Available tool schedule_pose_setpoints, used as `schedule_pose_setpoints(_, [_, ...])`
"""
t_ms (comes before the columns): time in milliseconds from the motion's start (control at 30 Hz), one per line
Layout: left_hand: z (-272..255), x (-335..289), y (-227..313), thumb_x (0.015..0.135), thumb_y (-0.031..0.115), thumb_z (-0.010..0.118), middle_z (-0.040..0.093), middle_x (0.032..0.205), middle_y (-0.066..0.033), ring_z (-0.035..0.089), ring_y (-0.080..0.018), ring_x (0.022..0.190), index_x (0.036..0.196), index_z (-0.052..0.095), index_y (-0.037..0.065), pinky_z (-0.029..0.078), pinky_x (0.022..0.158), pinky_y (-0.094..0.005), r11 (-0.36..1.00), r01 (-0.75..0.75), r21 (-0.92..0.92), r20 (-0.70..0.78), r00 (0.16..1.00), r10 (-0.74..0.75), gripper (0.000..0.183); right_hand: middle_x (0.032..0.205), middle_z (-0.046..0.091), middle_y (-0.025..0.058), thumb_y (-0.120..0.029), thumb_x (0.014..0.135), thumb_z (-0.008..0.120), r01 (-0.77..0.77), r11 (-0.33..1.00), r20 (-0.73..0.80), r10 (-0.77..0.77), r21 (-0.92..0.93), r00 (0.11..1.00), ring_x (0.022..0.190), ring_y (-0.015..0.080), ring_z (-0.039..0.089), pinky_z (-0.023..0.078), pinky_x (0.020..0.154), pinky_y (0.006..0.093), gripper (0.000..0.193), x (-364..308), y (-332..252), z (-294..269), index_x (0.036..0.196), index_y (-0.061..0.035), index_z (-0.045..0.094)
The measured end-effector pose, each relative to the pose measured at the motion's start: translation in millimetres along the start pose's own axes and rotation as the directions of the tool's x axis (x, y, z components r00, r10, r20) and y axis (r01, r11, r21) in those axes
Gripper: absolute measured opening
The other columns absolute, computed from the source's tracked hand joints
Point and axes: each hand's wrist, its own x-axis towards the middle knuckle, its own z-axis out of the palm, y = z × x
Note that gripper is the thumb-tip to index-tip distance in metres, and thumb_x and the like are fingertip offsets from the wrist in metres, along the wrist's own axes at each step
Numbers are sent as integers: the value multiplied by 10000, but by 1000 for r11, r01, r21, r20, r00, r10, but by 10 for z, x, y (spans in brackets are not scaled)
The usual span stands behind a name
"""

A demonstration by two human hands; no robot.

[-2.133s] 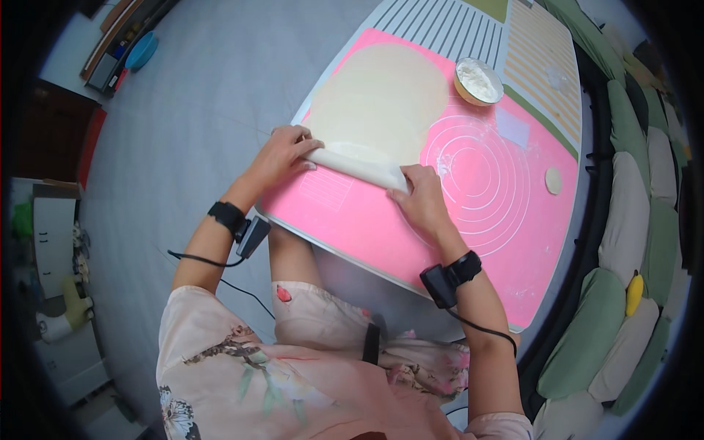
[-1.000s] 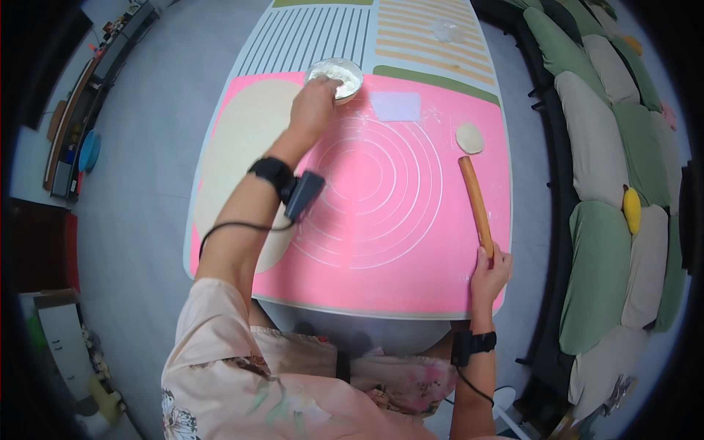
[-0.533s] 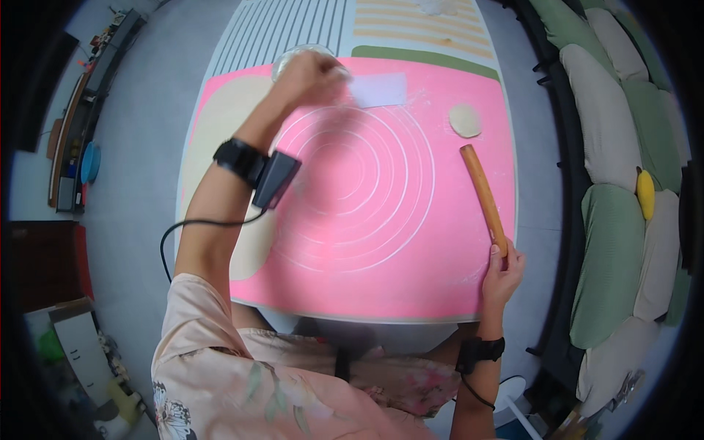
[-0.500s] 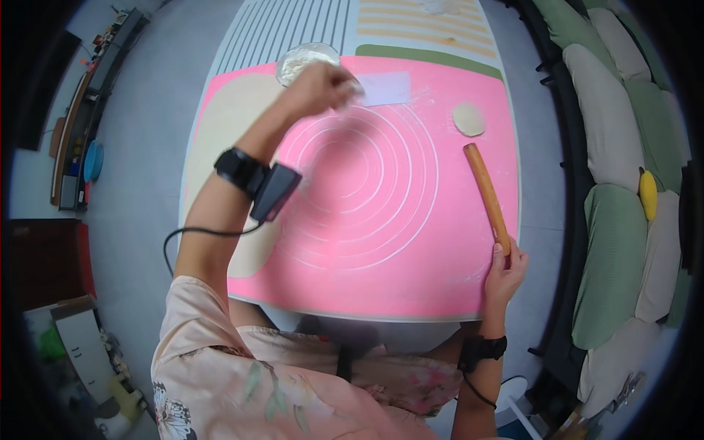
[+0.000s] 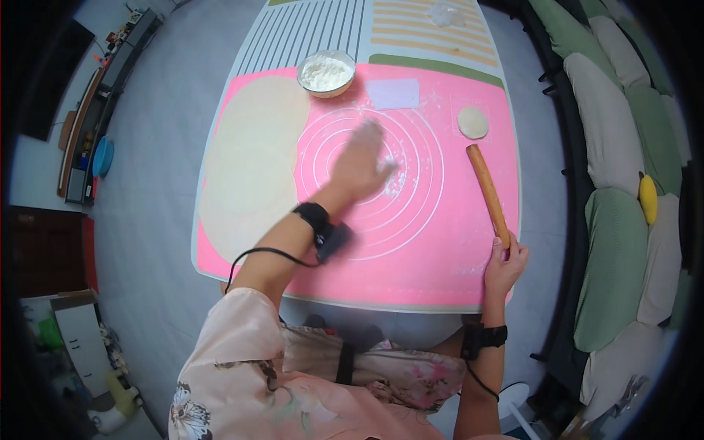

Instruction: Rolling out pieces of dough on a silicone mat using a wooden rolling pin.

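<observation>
My left hand (image 5: 359, 166) is low over the ringed middle of the pink baking mat (image 5: 411, 275), its thumb apart from the fingers and its fingertips blurred. White flour (image 5: 400, 176) is scattered beside it on the printed circles. At the mat's right side, my right hand (image 5: 504, 265) grips the near end of a wooden rolling pin (image 5: 487, 192). Just beyond the pin's far end lies a small round of dough (image 5: 473, 122). A wide, thin sheet of dough (image 5: 253, 165) covers the mat's left part. Behind my left hand stands a glass bowl (image 5: 327, 86) holding flour.
A pale rectangular scraper or card (image 5: 394, 94) lies right of the bowl. Farther back, the table has a striped covering (image 5: 301, 33) with a crumpled clear plastic bag (image 5: 446, 14) on it. A sofa with cushions (image 5: 612, 257) runs along the right.
My left hand has come from beside the bowl nearer to me, over the mat's middle, and flour now lies scattered there. My right hand keeps its grip on the rolling pin.
</observation>
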Motion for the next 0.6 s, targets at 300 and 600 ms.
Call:
schedule_pose_setpoints(300, [-122, 89, -293, 932, 453, 480, 217, 1525, -294, 196, -406, 1437, 1459, 225, -85, 137, 1188, -472, 985, 88, 145, 3, 996, -90, 795, 1007, 557, 144, -138, 803, 704, 98, 987, 142, -79, -129, 987, 963, 321, 539, 437, 839, 413, 391, 165, -294, -123, 1176, -41, 634])
schedule_pose_setpoints(600, [4, -339, 375, 902, 331, 529, 273, 1513, -258, 237, -400, 1423, 1440, 294, -55, 162, 1183, -475, 988, -114, -100, 86, 989, 123, 703, 1350, 523, 183, 2, 816, 548, 839, 542, 407, -758, -41, 510, 1305, 315, 444, 323, 1107, 416, 480, 1525, -1758, 1594, 1295, -3, 516])
